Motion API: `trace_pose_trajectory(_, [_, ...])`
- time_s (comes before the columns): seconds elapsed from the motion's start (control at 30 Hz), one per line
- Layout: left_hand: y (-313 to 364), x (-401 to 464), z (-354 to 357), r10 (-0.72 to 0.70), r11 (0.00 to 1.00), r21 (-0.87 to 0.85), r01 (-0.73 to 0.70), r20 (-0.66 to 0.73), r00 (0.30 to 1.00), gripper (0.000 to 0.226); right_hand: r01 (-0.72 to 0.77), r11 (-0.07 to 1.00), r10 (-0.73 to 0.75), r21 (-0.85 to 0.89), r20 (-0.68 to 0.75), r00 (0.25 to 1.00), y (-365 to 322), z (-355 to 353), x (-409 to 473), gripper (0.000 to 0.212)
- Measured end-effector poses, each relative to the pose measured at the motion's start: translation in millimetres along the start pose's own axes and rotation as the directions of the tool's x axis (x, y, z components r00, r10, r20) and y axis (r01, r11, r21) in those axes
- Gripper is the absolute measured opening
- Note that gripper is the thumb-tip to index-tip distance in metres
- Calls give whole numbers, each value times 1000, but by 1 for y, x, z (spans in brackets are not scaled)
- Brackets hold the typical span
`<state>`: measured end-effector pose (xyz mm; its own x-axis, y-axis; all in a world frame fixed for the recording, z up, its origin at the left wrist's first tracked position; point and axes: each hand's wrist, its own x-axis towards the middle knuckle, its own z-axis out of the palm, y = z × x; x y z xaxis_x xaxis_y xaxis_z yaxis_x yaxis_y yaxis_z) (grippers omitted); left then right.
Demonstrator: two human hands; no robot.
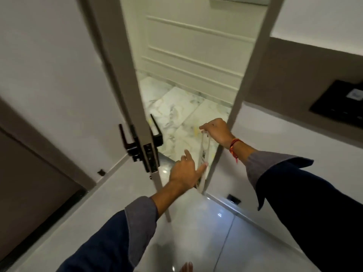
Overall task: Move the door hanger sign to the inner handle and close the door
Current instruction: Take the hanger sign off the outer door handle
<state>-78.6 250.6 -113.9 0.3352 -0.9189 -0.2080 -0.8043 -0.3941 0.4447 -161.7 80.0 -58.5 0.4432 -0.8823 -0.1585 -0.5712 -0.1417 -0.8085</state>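
Note:
The door [125, 79] stands partly open, seen edge-on, with a black inner handle [125, 138] on its left face and a black outer handle [156, 127] on its right face. A narrow white door hanger sign [203, 154] hangs edge-on in the gap, right of both handles and clear of them. My right hand [215, 130] pinches the sign's top end. My left hand [186, 171] steadies its lower part with thumb and fingers, index finger stretched out.
The door frame [247, 85] rises close on the right of the sign. A black wall panel [337, 103] sits at the far right. Marble floor [176, 107] lies beyond the doorway and glossy grey tile [196, 232] underfoot. A dark panel [29, 173] stands at left.

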Motion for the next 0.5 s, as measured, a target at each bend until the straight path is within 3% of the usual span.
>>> trace_pose_trajectory(0.07, [8,19,26,158,981,-127,-147,86,984,88,-93,988,99,121,-51,994,24,-23,-11,28])
trace_pose_trajectory(0.13, [42,28,59,418,878,-322,-354,157,895,76,-193,948,229,253,-121,966,68,-60,-30,28])
trace_pose_trajectory(0.17, [50,28,69,473,831,-415,-371,174,864,73,-227,926,275,302,-130,953,83,-69,-35,27])
trace_pose_trajectory(0.23, [75,29,97,498,799,-509,-321,258,828,73,-305,874,387,379,-160,908,119,-95,-55,23])
trace_pose_trajectory(0.37, [128,25,161,565,797,-479,-368,374,736,33,-402,754,559,520,-186,808,206,-153,-104,14])
trace_pose_trajectory(0.5, [208,11,220,563,799,-485,-355,397,725,29,-428,682,643,593,-207,737,287,-215,-180,42])
